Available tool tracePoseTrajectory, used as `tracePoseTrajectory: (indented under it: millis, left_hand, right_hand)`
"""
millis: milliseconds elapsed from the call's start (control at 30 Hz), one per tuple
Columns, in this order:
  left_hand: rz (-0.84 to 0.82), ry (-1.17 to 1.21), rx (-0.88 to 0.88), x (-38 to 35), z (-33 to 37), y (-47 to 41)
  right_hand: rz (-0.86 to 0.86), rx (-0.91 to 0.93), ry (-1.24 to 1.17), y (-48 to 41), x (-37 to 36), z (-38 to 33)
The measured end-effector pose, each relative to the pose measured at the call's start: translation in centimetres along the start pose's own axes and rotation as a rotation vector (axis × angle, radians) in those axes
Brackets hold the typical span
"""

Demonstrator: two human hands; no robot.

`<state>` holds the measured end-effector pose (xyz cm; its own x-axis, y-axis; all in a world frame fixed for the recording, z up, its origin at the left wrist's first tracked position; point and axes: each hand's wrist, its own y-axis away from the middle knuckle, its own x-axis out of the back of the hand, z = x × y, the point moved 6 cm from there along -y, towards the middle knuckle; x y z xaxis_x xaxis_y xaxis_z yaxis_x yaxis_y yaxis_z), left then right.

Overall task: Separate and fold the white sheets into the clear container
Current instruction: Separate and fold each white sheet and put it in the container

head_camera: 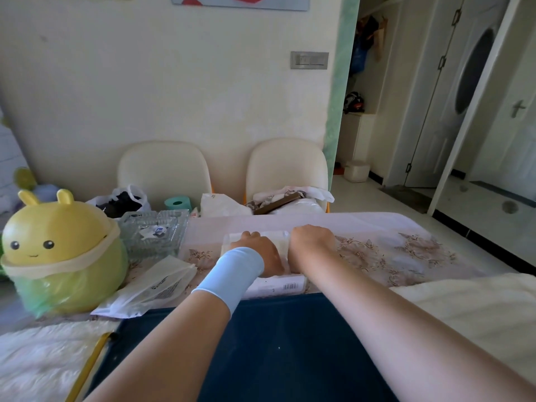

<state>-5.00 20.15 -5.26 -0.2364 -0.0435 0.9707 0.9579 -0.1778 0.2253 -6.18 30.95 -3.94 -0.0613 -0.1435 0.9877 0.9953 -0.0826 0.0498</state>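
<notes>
On patterned tablecloth (pixel 391 250): both hands (pixel 261 250) pressing white sheets (pixel 280 245).

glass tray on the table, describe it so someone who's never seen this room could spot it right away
Start at the yellow round-eared bin at the table's left end. Immediately to its right, toward the far edge, sits the glass tray, left of the person's left hand. It is the only see-through, ribbed, square-sided thing there, with small scraps inside, whereas the neighbouring bags are soft and white.
</notes>
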Motion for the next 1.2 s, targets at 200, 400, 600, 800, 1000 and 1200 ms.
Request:
tracePoseTrajectory:
  millis: [200,400,600,800,1000,1200]
  left_hand:
    - [-0.012,0.048,-0.044,-0.6,-0.7,0.5]
    - [0.034,0.107,-0.076,-0.8,-1.1,1.3]
    - [0.154,0.27,-0.145,-0.1,-3.2,1.0]
    - [0.17,0.113,-0.098,-1.8,-5.1,1.1]
    - [0.115,-0.118,-0.124,-3.9,-4.2,0.9]
    - [0.138,-0.159,-0.053,-4.1,-4.7,0.8]
  right_hand:
    - [-0.165,-0.039,0.046,-0.2,-0.7,-0.8]
    - [-0.241,-0.066,0.014,0.3,-2.6,-0.9]
    - [-0.131,0.117,-0.338,1.1,-0.1,0.7]
    - [0.305,0.137,-0.383,2.2,0.1,1.7]
    - [-0.098,0.281,-0.411,2.6,-4.5,-1.9]
    - [-0.085,0.36,-0.239,1.4,-4.4,-2.6]
